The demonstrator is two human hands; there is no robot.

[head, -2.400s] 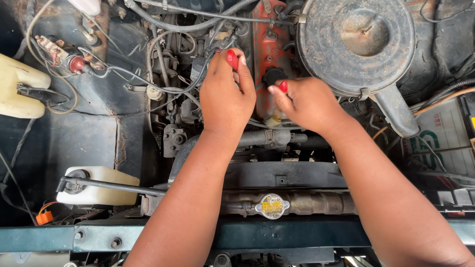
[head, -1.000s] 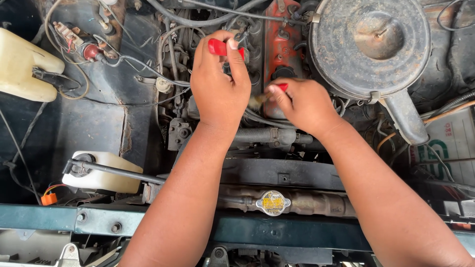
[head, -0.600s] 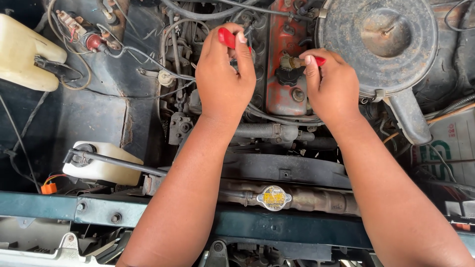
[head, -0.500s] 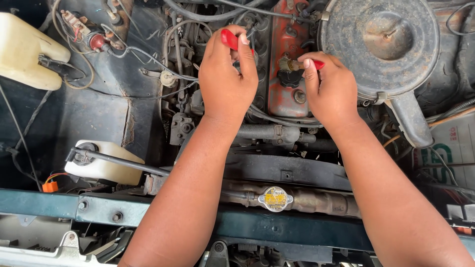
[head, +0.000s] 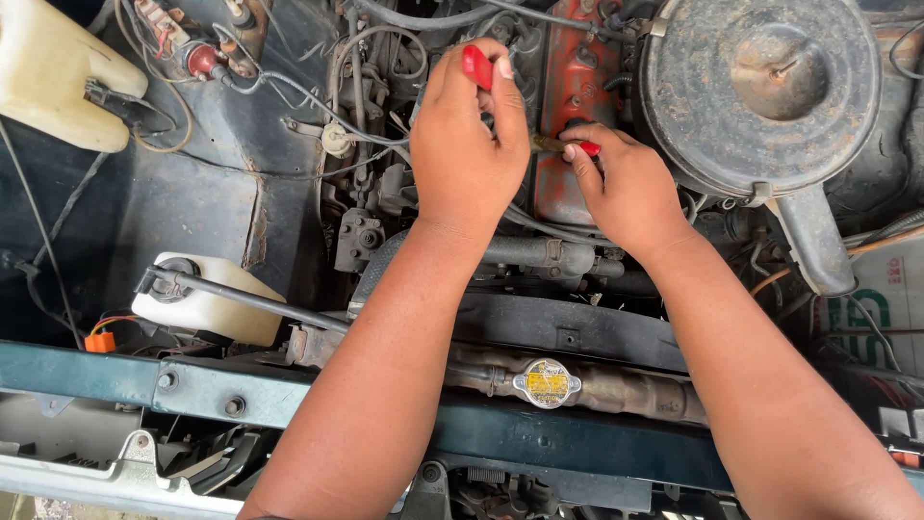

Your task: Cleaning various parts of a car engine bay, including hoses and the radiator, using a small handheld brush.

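Observation:
My left hand (head: 470, 154) is closed around a red-handled tool (head: 476, 65) whose handle end sticks up past my fingers; its working end is hidden under the hand. My right hand (head: 626, 193) pinches a thin brass-coloured piece with a red end (head: 568, 146), pointing left toward my left hand. Both hands hover over the orange-red valve cover (head: 577, 67) of a car engine, nearly touching each other.
A round, dusty air cleaner (head: 760, 87) sits just right of my right hand. Wires and hoses (head: 356, 106) crowd the left of the engine. A radiator cap (head: 546, 382) lies near the front. A white reservoir (head: 207, 308) and a cream tank (head: 58, 77) are at the left.
My right hand has come up from the side of the valve cover and now reaches left with the red-ended piece toward my left hand. My left hand keeps its grip on the red handle.

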